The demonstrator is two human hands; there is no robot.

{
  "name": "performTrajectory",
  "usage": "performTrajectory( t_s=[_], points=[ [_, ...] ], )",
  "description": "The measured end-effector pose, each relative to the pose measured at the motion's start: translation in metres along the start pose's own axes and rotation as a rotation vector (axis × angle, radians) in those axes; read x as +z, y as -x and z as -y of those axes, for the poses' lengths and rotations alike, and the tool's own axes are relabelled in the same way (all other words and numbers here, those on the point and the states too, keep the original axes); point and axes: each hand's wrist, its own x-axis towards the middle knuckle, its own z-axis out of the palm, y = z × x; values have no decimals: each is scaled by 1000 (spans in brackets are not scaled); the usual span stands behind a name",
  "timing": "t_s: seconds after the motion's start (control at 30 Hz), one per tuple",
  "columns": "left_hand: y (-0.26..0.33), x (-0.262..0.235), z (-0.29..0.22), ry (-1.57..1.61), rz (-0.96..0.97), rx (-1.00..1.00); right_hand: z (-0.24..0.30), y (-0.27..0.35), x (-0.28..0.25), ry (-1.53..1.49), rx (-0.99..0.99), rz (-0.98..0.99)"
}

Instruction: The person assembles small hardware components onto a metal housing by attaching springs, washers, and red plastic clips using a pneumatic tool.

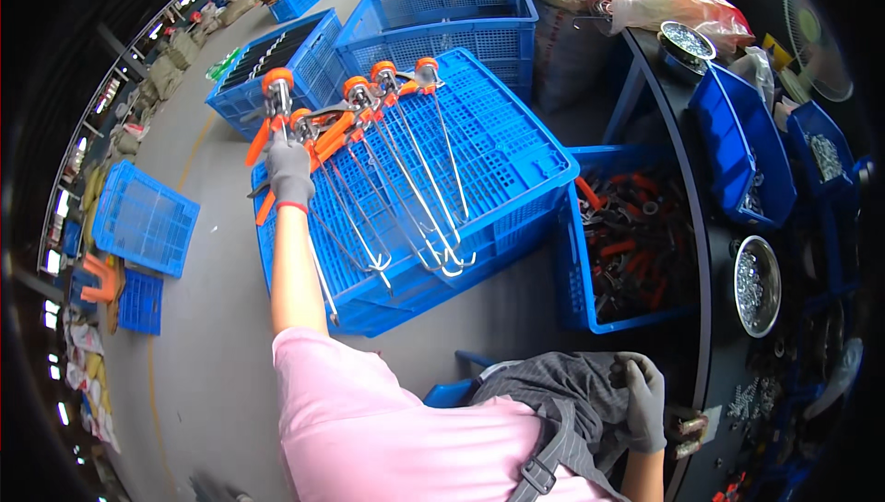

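A grey floor (221, 290) spreads under everything, and along the right side runs a dark tabletop (728, 364). The broad blue crate (502, 147) in the middle turns a latticed face upward. Behind it stand a deep open crate (442, 39) and, to the left, another crate (313, 69) with dark rods laid in it. Between the broad crate and the tabletop, a blue tub (578, 271) holds a jumble of orange and dark tool pieces.

On the tabletop sit a blue bin (724, 147) and a steel bowl (772, 295).

Several orange-handled tools lie side by side across the latticed face, their heads at the far left and their long metal rods (each bent into a hook at the tip, as far as I can make out) pointing back toward the person. The left hand (290, 175), in a grey glove, reaches over the crate with its fingers closed on the leftmost tool (277, 87). The right hand (643, 401), also gloved, hangs beside the lap, fingers curled; I cannot tell whether they hold anything.

Smallest are the shiny metal bits (749, 285) in the bowl.
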Motion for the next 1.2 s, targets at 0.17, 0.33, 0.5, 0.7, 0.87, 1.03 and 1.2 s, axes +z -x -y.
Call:
performTrajectory(
  t_s=[0.17,0.33,0.5,0.7,0.87,1.03,1.2],
  points=[
    [-33,123,90,-403,136,-47,-10,-3,-11,-30,56,-44],
    [-33,212,109,-351,126,50,-17,30,-38,-5,59,-305],
    [12,221,35,-599,13,-62,-7,79,-86,391,-370,-878],
    [183,228,-224,191,23,996,-123,142,-242,339,-286,-1646],
    [461,306,-345,408,1031,1342,-195,133,-247,241,-139,-1685],
    [653,456,-310,-122,1265,1516,-175,86,-229,1111,-174,-1626],
    [713,499,-234,89,1054,2176,-156,81,-232,1163,-79,-1580]
  ],
)
